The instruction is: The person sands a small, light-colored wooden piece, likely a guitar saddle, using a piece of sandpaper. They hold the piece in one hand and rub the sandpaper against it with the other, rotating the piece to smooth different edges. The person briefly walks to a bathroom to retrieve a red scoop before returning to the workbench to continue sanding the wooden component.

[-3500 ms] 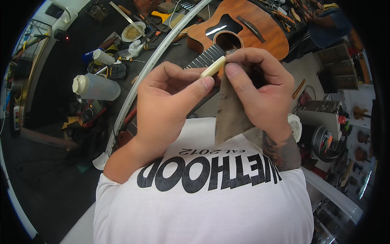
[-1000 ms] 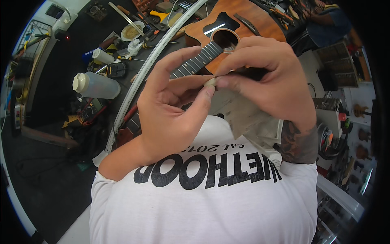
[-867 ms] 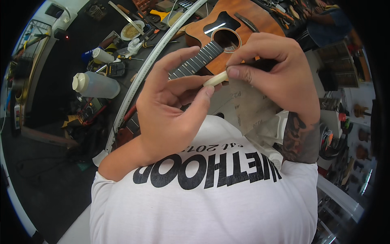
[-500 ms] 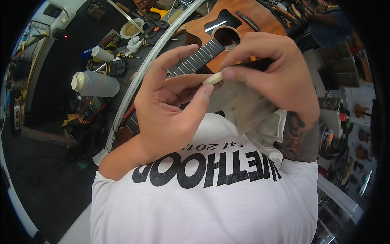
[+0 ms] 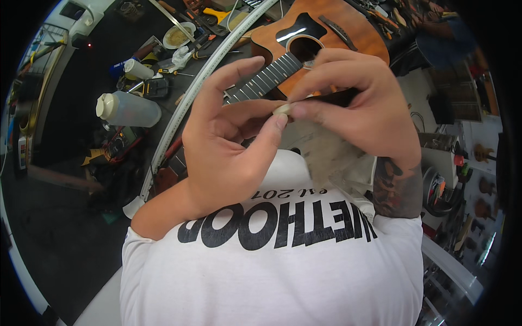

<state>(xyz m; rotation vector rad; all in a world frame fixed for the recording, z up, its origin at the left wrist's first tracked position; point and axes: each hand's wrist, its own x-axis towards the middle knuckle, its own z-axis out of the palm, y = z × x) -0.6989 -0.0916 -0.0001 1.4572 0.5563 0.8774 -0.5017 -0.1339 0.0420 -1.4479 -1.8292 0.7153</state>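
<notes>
A small off-white strip (image 5: 282, 110) is pinched between the thumb and fingers of my left hand (image 5: 231, 141), with my left index finger raised clear of it. My right hand (image 5: 353, 103) is closed, its thumb and fingertips pressed against the strip's right end and partly covering it. Between the right thumb and fingers shows a thin dark sheet (image 5: 343, 98); its kind is not clear. The right fingertips are blurred by motion. Behind both hands lies an acoustic guitar (image 5: 348, 22), its fretted neck (image 5: 266, 79) pointing to the lower left.
A white-edged bench rim (image 5: 187, 103) curves past my left arm. Beyond it are a translucent bottle (image 5: 133, 111), a multimeter (image 5: 120, 142), a white cup (image 5: 138, 70) and a round dish (image 5: 178, 35). Tools (image 5: 380, 19) crowd the far right; several guitars (image 5: 483, 152) hang at the right.
My right hand has moved left and slightly down along the off-white strip, covering more of it. My left hand keeps its pinch almost in place.
</notes>
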